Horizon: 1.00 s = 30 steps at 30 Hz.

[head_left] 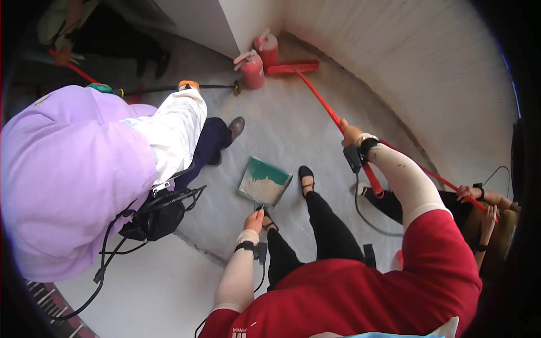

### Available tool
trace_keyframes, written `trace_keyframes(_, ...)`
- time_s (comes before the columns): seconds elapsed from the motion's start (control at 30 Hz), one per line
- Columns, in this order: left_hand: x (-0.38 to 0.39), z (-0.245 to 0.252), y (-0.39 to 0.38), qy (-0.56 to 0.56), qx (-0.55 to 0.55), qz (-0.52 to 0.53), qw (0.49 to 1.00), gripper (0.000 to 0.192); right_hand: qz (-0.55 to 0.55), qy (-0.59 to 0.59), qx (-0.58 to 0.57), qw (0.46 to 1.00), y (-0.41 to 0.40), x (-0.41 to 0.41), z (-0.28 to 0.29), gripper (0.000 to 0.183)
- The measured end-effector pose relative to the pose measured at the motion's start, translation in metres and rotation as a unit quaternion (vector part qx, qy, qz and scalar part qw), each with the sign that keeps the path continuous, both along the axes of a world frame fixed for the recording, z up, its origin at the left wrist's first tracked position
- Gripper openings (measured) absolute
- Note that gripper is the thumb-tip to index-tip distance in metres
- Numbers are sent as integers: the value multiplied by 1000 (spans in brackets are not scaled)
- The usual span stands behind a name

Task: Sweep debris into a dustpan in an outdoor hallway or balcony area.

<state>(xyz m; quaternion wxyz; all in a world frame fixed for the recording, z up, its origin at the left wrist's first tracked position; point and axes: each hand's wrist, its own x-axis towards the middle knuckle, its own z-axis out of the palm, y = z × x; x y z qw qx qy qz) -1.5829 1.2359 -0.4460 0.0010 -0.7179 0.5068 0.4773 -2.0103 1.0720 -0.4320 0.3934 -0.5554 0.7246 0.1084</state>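
My left hand [253, 221] grips the short handle of a green dustpan [263, 169], held low before my feet. Grey dust or fine debris [264, 189] covers the half of the pan nearest me. Stretched forward on the right, my right hand [351, 134] is closed around the pole of a long-handled red floor sweeper [317, 97]. Its wide head lies by the wall, beside two red fire extinguishers [252, 72] in the corner. Whether that head carries bristles or a blade cannot be told. Cabled black devices are strapped to both my wrists.
A co-worker in lilac and white [80, 169] bends close on my left, holding a dark pole [148, 89]. Another person's hands [469, 193] on the right hold a red pole [448, 182]. A third person stands at upper left. A curved wall [380, 46] bounds the concrete floor [279, 122].
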Motion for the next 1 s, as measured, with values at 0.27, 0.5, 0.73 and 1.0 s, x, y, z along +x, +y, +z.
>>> trace_keyframes(0.27,17,-18,5,-6,21,-23,999,41,0,-34,98,995,191,-7,102,53)
trace_keyframes(0.5,14,-29,-7,-27,22,-39,999,42,-169,-127,10,977,150,-42,125,56)
trace_keyframes(0.73,5,-43,-9,-52,-11,-52,997,44,-147,-111,-36,982,63,15,7,57)
trace_keyframes(1.0,6,-43,-18,-62,-25,-38,997,43,-39,-133,248,959,256,78,116,62)
